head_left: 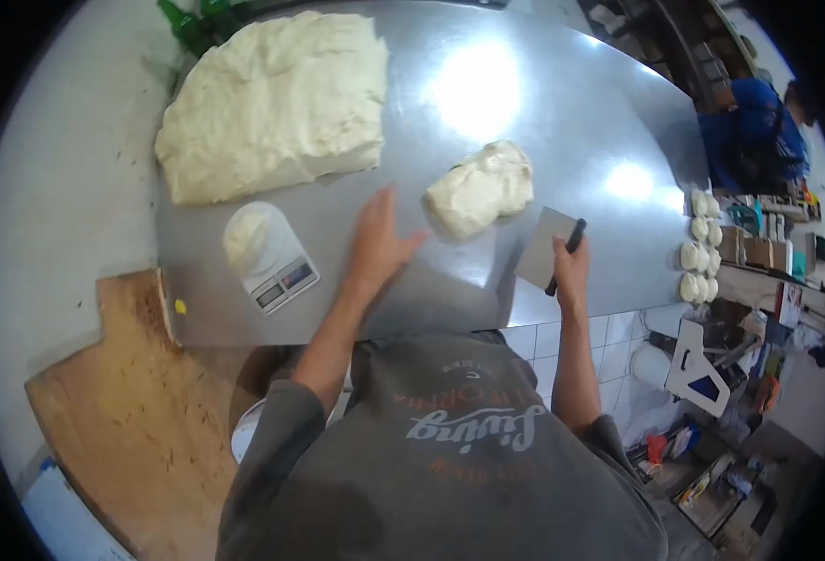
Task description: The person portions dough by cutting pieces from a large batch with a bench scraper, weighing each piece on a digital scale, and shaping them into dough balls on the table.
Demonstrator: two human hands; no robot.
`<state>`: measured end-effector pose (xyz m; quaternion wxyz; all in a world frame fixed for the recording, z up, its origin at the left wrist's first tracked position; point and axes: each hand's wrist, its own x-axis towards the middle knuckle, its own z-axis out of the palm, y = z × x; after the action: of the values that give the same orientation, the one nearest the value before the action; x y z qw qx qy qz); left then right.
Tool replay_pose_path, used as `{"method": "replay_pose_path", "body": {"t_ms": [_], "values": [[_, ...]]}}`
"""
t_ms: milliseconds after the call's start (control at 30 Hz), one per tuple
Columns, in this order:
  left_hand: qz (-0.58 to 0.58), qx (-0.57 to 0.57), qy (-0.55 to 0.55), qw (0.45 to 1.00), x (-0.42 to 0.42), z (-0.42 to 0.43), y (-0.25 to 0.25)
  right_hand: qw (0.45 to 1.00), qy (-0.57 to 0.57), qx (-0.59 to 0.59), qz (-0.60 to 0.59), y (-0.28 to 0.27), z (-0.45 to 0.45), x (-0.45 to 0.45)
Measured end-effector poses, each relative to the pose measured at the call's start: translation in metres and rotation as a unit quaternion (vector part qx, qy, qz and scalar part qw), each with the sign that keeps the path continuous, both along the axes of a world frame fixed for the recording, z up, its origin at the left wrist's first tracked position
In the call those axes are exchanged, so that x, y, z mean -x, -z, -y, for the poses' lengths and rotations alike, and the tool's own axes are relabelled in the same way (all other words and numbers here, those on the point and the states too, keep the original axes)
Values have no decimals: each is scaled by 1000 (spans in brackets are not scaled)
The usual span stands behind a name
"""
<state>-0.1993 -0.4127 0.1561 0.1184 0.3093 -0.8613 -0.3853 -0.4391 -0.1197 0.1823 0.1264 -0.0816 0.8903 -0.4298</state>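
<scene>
My right hand (572, 265) grips the dark handle of a dough scraper (541, 245), its flat metal blade pointing left over the steel table. My left hand (380, 241) hangs near the table's middle, fingers spread and holding nothing. Between and beyond the hands lies a lumpy piece of dough (480, 190), touched by neither. To the left of my left hand stands a white kitchen scale (279, 266) with a small piece of dough (247, 241) on its pan. Behind the scale spreads a large slab of dough (277, 107).
Several dough balls (700, 257) sit in rows at the table's right end. Green bottles (188, 26) stand at the back left by the wall. A person in blue (758, 131) is beyond the right end. A wooden board (141, 402) lies left of the table (618, 122).
</scene>
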Motion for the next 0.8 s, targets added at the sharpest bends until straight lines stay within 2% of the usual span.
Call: {"method": "replay_pose_path", "body": {"t_ms": [100, 133, 200, 333, 400, 467, 533, 600, 633, 733, 767, 800], "values": [[46, 112, 36, 992, 62, -43, -2, 993, 30, 73, 84, 28, -8, 66], [60, 145, 38, 987, 77, -48, -2, 997, -2, 40, 68, 30, -6, 93], [25, 125, 45, 991, 96, -52, 15, 996, -70, -28, 39, 34, 1, 147], [32, 115, 42, 992, 109, -52, 26, 988, -116, 11, 101, 66, 43, 218], [4, 106, 48, 993, 108, -45, 32, 974, -139, 71, 162, 109, 77, 206], [-45, 86, 55, 994, 108, -37, 41, 981, -184, -39, 41, 83, 126, 138], [-105, 52, 67, 991, 99, -29, 53, 958, -206, 94, 177, 87, 138, 95], [-144, -18, 67, 987, 86, -23, 49, 940, -246, 81, 222, 48, 148, 50], [-160, -53, 60, 984, 74, -24, 43, 921, -265, 118, 259, 43, 149, 38], [-171, -21, 12, 985, 35, -40, 19, 877, -273, 178, 352, 38, 155, 3], [-178, -6, 1, 984, 21, -45, 8, 834, -257, 234, 428, 30, 155, -8], [-187, 11, -4, 982, 12, -46, -5, 824, -255, 239, 445, 29, 157, -17]]}}
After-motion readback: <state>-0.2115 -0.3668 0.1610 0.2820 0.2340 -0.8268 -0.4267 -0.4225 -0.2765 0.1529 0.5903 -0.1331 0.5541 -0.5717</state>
